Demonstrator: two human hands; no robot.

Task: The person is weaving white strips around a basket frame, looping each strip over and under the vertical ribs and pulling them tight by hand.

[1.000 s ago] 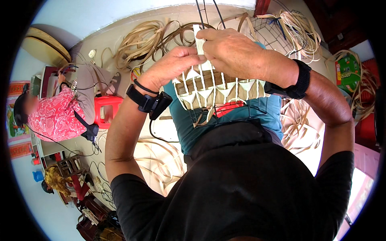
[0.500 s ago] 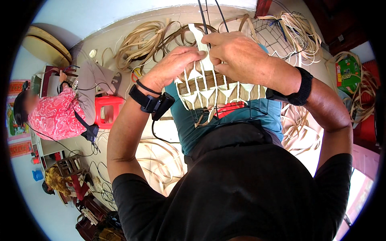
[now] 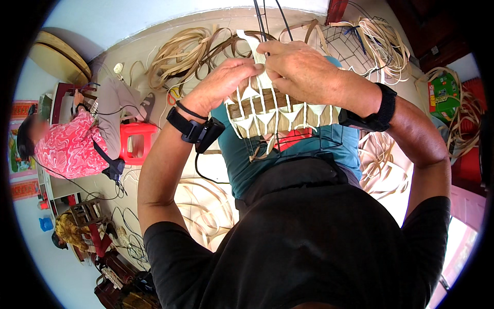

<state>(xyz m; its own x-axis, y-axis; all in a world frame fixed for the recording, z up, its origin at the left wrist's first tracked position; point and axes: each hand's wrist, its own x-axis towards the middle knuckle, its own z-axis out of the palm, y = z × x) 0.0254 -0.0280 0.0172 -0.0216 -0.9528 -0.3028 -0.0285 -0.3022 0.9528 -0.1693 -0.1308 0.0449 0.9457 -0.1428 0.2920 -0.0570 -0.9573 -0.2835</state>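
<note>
On my lap rests a half-woven basket (image 3: 267, 105), tan and brown bands with white triangular strips and cords over a black wire frame (image 3: 296, 153). A flat white strip (image 3: 249, 41) rises from its far edge between my hands. My left hand (image 3: 226, 82) is closed, thumb pressed on the strip's base at the weave. My right hand (image 3: 303, 69) pinches the same strip from the other side, its fingertips partly hidden behind the knuckles. Beside the right fingers, thin black wires of the frame stand up. Loose white cord ends hang along the basket's near edge.
Coils of tan strip (image 3: 177, 54) lie on the floor at the far left, more strips (image 3: 388, 46) at the far right. A green box (image 3: 444, 92) stands at right. To the left, a person (image 3: 72, 144) in a pink patterned shirt sits near a red stool (image 3: 138, 143).
Both hands stay at the white strip with only slight shifts. The strip's free end has tipped a little to the left.
</note>
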